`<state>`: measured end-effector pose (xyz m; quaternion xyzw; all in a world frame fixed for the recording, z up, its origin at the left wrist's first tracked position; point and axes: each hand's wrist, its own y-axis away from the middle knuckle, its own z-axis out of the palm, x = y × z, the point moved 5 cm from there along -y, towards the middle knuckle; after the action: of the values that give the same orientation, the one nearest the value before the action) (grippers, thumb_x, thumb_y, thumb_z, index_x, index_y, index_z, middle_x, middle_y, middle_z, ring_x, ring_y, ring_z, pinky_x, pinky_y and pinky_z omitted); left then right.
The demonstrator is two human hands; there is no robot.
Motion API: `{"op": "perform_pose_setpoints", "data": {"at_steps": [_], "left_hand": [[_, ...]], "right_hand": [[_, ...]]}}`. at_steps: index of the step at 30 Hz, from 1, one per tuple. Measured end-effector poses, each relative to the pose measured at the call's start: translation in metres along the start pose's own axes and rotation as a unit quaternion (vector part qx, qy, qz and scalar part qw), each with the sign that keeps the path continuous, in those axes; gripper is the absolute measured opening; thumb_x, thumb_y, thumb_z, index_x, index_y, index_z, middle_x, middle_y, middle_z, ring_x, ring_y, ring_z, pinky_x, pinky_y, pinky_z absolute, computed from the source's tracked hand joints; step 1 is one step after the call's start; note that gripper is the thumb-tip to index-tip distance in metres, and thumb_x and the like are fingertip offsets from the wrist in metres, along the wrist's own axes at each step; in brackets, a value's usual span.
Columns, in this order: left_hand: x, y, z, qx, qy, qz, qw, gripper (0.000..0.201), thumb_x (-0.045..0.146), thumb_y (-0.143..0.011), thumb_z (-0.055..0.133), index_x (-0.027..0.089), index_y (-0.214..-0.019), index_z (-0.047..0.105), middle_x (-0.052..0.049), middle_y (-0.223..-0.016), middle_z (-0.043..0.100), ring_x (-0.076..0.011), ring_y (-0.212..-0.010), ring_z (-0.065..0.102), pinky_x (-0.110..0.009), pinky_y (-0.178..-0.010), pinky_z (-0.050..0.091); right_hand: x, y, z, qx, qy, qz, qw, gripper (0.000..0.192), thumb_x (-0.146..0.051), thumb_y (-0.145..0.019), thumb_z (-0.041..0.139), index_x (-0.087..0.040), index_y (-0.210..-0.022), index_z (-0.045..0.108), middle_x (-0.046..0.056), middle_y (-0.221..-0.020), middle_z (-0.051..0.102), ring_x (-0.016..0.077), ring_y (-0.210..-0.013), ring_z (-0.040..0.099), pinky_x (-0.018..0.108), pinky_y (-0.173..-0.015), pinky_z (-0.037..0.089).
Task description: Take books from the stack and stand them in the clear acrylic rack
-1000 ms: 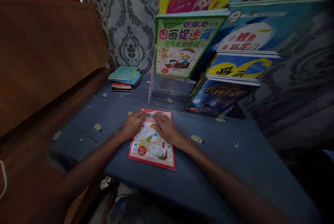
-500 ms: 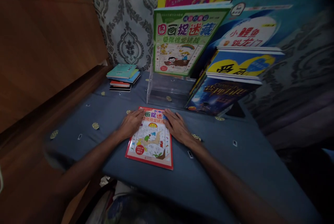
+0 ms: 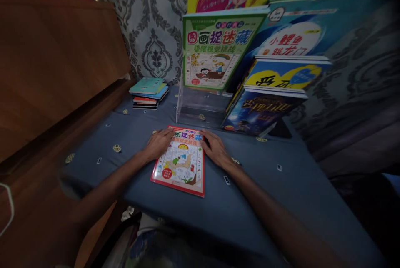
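A red-bordered children's picture book [image 3: 183,164] lies face up near the middle of the table, its cover showing a sun, line drawings and colourful Chinese lettering. At its upper left edge, my left hand [image 3: 158,144] has its fingers closed over the border. My right hand [image 3: 215,147] is at the upper right edge, fingers bent against the side and thumb by the cover. The undersides of both hands are hidden. Just beyond the book is a clear acrylic stand [image 3: 200,107] bearing a green picture book [image 3: 215,51] with a similar title.
A dark blue patterned cloth [image 3: 250,201] covers the table. Several small books [image 3: 149,89] are stacked at the back left. More books, among them a dark blue one [image 3: 262,112], stand on the right of the rack. A wooden panel [image 3: 59,47] rises at the left.
The view has shifted slightly. My right hand's fingers, more spread before, are now drawn in at the book's right edge. The book stays flat in about the same place.
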<state>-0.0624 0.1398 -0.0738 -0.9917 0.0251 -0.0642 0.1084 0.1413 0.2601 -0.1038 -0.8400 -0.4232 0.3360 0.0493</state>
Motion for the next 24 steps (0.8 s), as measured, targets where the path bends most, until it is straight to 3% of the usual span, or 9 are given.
{"op": "perform_pose_setpoints", "data": {"at_steps": [10,18,24], "left_hand": [[0.011,-0.007,-0.006,-0.024,-0.033,0.004,0.999,0.045,0.005,-0.092,0.043,0.014,-0.135,0.056,-0.017,-0.144,0.056,-0.0258,-0.128,0.058,-0.046,-0.111,0.042],[0.022,-0.018,-0.003,-0.013,-0.039,-0.012,0.999,0.042,0.003,-0.093,0.042,0.013,-0.131,0.057,-0.017,-0.144,0.056,-0.0258,-0.132,0.055,-0.043,-0.113,0.041],[0.06,-0.036,0.004,-0.024,-0.02,0.011,0.999,0.039,0.007,-0.096,0.042,0.012,-0.132,0.056,-0.018,-0.143,0.057,-0.0256,-0.136,0.052,-0.043,-0.114,0.04]], "right_hand": [[0.006,-0.004,-0.004,0.03,-0.032,0.011,0.999,0.04,-0.026,-0.093,0.044,-0.02,-0.125,0.067,0.012,-0.13,0.068,0.0291,-0.123,0.06,0.053,-0.107,0.046],[0.009,-0.004,-0.004,0.037,-0.05,0.016,0.998,0.044,-0.017,-0.089,0.043,-0.02,-0.125,0.067,0.01,-0.127,0.07,0.0276,-0.122,0.06,0.051,-0.108,0.046],[0.011,-0.006,-0.002,0.056,-0.067,0.029,0.996,0.045,-0.016,-0.088,0.041,-0.022,-0.125,0.065,0.01,-0.122,0.071,0.0277,-0.117,0.063,0.05,-0.104,0.049]]}}
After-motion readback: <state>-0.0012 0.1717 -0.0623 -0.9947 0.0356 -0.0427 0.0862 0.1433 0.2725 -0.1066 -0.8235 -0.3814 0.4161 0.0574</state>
